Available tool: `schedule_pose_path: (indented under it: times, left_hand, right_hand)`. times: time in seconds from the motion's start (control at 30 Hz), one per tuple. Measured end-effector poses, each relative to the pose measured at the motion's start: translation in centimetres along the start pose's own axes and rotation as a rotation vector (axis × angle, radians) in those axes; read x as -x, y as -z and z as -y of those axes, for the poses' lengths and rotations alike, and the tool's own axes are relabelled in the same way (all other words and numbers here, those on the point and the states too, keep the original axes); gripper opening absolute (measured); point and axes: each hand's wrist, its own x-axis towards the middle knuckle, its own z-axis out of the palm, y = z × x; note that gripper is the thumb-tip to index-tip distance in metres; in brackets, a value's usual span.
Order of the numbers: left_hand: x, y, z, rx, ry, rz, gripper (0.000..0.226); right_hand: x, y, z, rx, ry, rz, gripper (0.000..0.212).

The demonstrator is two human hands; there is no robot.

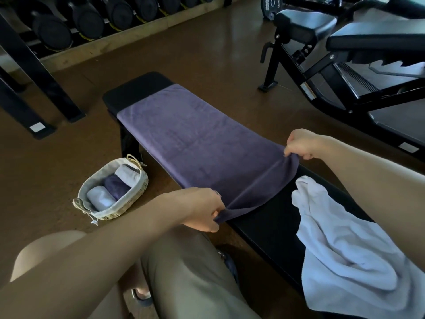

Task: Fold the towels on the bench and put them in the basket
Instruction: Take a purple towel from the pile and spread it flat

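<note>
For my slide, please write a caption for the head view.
Both hands pinch purple towel corners on bench.

Bench (264, 217): two towels, one purple (195, 143), one white (340, 245). Basket (138, 189): three rolled towels.

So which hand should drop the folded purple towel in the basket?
Probably the left hand: the woven straw basket sits on the floor on its side. The right hand pinches the purple terry towel across the black bench.
</note>
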Motion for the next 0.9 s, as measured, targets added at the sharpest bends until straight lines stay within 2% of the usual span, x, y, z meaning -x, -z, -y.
schedule_pose_path:
  times: [0.1,0.2,0.3,0.5,0.63,0.7,0.8,0.9]
  left_hand:
    - [-0.3,-1.1,-0.5,-0.218,-0.029,0.015,0.013]
    - [-0.4,-1.8,-1.1,-0.355,-0.064,-0.015,0.029]
    - [-0.7,-1.9,-1.8,-0.266,-0.122,-0.152,0.04]
    - [-1.6,-2.5,-3.2,-0.026,-0.24,-0.231,0.02]
    - [-2.3,-2.6,-2.6,0.019,-0.157,-0.363,0.026]
    - [-2.5,-2.6,-2.0,0.04,-0.073,-0.333,0.035]
    - [-2.6,-2.6,-1.3,0.071,-0.039,-0.269,0.04]
    - [-2.5,-2.8,-1.0,0.0,-0.065,-0.251,0.04]
  right_hand:
    - [0.2,-0.7,-0.8,0.067,0.044,-0.06,0.019]
    - [0.4,-1.3,-1.6,0.089,0.054,-0.115,0.027]
    - [0.5,-1.5,-2.2,0.116,0.039,-0.153,0.031]
    - [1.5,-2.3,-2.8,0.31,0.043,-0.371,0.019]
    - [1.4,-3.7,-3.0,0.242,0.042,-0.397,0.036]
    - [1.4,-4.1,-2.7,0.222,0.071,-0.401,0.036]
    - [1.5,-4.2,-2.7,0.307,0.11,-0.439,0.029]
    - [1.4,-4.5,-3.3,0.406,0.021,-0.42,0.029]
